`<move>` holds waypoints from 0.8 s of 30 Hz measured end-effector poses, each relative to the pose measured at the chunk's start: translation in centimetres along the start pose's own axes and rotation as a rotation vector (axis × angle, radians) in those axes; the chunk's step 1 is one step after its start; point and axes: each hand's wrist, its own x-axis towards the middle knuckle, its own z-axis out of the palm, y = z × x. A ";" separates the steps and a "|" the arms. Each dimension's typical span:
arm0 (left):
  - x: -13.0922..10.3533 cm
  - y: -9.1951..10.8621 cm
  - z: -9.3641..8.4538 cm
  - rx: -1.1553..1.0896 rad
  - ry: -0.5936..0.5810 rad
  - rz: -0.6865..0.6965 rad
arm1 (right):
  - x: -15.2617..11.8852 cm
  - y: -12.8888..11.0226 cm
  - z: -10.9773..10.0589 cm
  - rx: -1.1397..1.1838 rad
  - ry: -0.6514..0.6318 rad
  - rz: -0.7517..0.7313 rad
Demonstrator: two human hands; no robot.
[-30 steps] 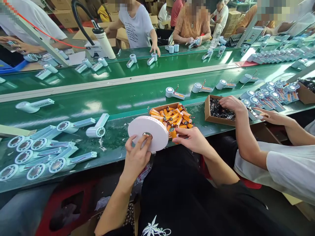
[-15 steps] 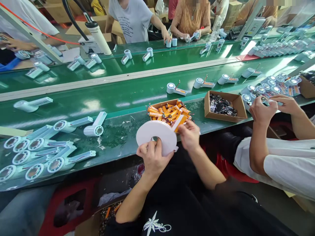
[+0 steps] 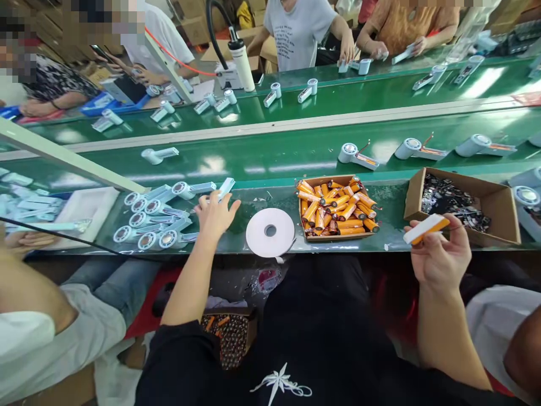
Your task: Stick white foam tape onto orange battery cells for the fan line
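Observation:
My right hand [image 3: 439, 254] holds an orange cylindrical battery [image 3: 439, 226] with a white strip of tape along its side, near the box of small black parts. My left hand [image 3: 214, 217] reaches over a pale blue fan housing [image 3: 227, 186], thumb and fingers apart. Its fingers hide most of that housing, so I cannot tell whether they touch it. To its right, a white roll of tape [image 3: 258, 231] lies flat at the bench edge. Beside the roll stands a cardboard box [image 3: 338, 238] full of orange batteries.
Several pale blue fan housings [image 3: 154, 207] cluster left of my left hand. A box of small black parts [image 3: 502, 223] stands right. More fans lie on the green conveyor [image 3: 296, 149]. Co-workers sit on both sides and across. A metal post [image 3: 84, 155] slants at left.
The tape roll has gone from my left hand onto the bench. My left hand has moved left to the fan housings; my right hand has moved right with the battery. The view has turned left.

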 end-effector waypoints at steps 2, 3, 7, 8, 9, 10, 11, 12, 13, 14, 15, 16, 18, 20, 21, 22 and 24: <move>1.2 -0.7 0.1 0.203 -0.037 -0.045 | -0.6 0.3 -1.0 -0.056 0.046 0.085; 1.6 -1.0 0.1 0.263 -0.064 -0.041 | -0.8 0.3 -1.6 -0.074 0.069 0.124; 3.3 -1.9 -0.7 0.398 -0.190 0.004 | -2.0 -0.1 -4.3 -0.098 0.146 0.205; 3.8 -1.9 -1.0 0.422 -0.242 0.009 | -2.5 -0.2 -5.1 -0.100 0.159 0.211; 4.4 -1.9 -1.2 0.439 -0.297 0.016 | -3.0 -0.4 -6.0 -0.105 0.172 0.220; 5.1 -1.8 -1.5 0.450 -0.348 0.025 | -3.6 -0.6 -7.0 -0.112 0.189 0.235; 5.7 -1.7 -1.7 0.455 -0.387 0.035 | -4.2 -0.8 -8.0 -0.124 0.210 0.253; 6.3 -1.6 -1.9 0.455 -0.413 0.044 | -4.7 -1.0 -9.1 -0.142 0.236 0.271; 6.9 -1.6 -2.1 0.457 -0.433 0.046 | -5.2 -1.2 -10.2 -0.162 0.262 0.286; 7.4 -1.6 -2.2 0.465 -0.453 0.045 | -5.7 -1.4 -11.2 -0.179 0.291 0.292; 7.8 -1.7 -2.4 0.475 -0.471 0.040 | -6.0 -1.5 -12.2 -0.193 0.317 0.294; 8.1 -1.8 -2.6 0.489 -0.485 0.039 | -6.2 -1.6 -13.0 -0.205 0.343 0.292; 8.6 -2.0 -2.9 0.534 -0.523 0.066 | -6.3 -1.6 -13.9 -0.212 0.378 0.296; 9.0 -1.8 -3.1 0.574 -0.568 0.139 | -5.9 -1.2 -13.9 -0.198 0.381 0.307; 9.2 -1.5 -3.1 0.576 -0.590 0.192 | -5.7 -0.9 -13.6 -0.182 0.364 0.315; 9.4 -1.0 -3.1 0.565 -0.605 0.249 | -5.5 -0.6 -13.1 -0.163 0.339 0.325; 9.9 0.1 -2.7 0.518 -0.613 0.345 | -5.4 -0.1 -12.0 -0.127 0.273 0.348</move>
